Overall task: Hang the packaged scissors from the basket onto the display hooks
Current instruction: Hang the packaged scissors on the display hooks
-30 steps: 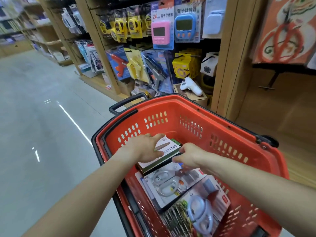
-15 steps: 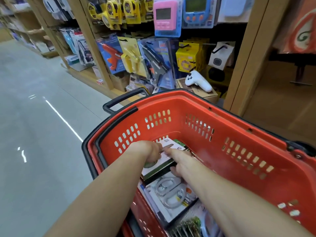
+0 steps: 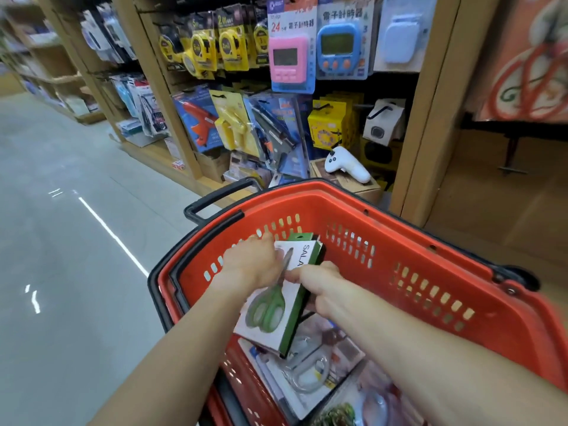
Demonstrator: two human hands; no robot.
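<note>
Both hands are together over the red basket (image 3: 430, 229) in the middle of the frame, and both are clamped on the same thing — a stack of boxed green-handled scissors (image 3: 278, 298). The left hand (image 3: 252, 265) grips the upper left edge of the stack; the right hand (image 3: 322, 282) holds its right side. A moment ago this stack lay flat on the other packages, and now it is tilted up and lifted off them. So I judge the pick-up is under way, but nothing is hung yet. More packaged scissors (image 3: 310, 370) lie lower in the basket. The display hooks (image 3: 356, 104) at the upper centre carry timers and tools — which hook is meant for scissors I cannot tell.
</note>
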